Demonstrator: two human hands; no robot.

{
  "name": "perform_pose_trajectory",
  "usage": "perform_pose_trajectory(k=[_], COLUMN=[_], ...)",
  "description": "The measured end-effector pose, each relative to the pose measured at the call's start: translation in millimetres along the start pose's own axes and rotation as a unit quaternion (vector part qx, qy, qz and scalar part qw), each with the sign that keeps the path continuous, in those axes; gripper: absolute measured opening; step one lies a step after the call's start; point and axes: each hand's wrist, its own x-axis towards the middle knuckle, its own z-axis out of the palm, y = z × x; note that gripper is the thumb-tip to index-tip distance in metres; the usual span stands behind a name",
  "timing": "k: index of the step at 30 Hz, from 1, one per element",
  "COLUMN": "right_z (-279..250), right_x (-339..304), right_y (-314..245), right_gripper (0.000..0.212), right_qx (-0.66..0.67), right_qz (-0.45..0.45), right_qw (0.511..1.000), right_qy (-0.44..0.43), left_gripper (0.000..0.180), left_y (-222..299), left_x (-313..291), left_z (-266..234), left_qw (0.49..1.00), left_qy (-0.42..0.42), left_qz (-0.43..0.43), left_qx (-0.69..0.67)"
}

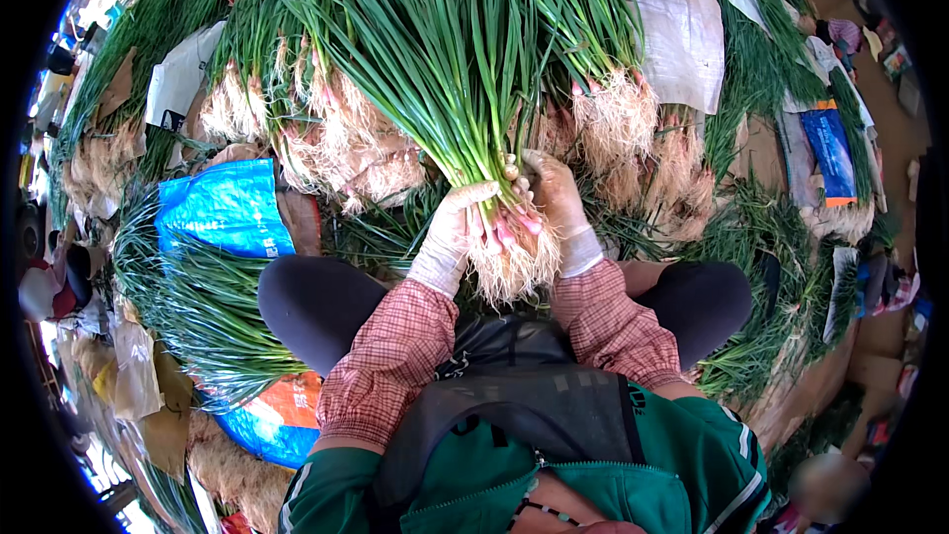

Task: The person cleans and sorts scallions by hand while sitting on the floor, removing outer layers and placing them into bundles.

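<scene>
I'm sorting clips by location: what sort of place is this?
Probably a produce-handling area: bundles of green onions lie all around, a blue sack lies among them, and the left hand and right hand hold another bunch.

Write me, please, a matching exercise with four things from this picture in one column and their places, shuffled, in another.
Things
1. Bunch of long green onions with pale roots
2. Bright blue plastic sheet
3. Large white woven sheet
4. Red-checked cloth sleeves

Places
A. On the person's forearms
B. Left of the held bunch, beyond the left knee
C. Between the pale-gloved left hand and pale-gloved right hand
D. Towards the picture's upper right

Pairs: 1-C, 2-B, 3-D, 4-A
</scene>
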Motion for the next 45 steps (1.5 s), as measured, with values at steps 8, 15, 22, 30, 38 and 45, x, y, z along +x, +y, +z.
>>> perform_pose_trajectory(k=[8,15,22,30,38,45], right_z=[12,-93,-286,-203,-37,-64], right_x=[-25,-96,-241,-169,40,54], right_y=[-55,-176,-150,-173,-115,-155], right_gripper=[0.028,0.026,0.035,0.037,0.031,0.03], right_qx=[-0.084,0.163,-0.422,-0.567,-0.698,-0.44], right_qz=[0.141,-0.249,-0.066,-0.223,-0.234,-0.019], right_qw=[0.986,0.954,0.691,0.663,0.674,0.895], right_qy=[-0.025,0.044,0.584,0.435,0.068,0.074], left_gripper=[0.052,0.058,0.052,0.062,0.036,0.07], left_y=[10,7,18,24,22,20], left_x=[-15,-13,-6,4,1,-5], left_z=[7,10,45,45,30,44], left_qw=[0.995,0.999,0.991,0.99,0.993,0.99], left_qy=[0.067,0.034,-0.095,0.011,-0.056,-0.03], left_qz=[-0.041,0.015,0.069,0.092,0.091,0.132], left_qx=[0.065,0.024,0.065,0.108,-0.047,-0.035])
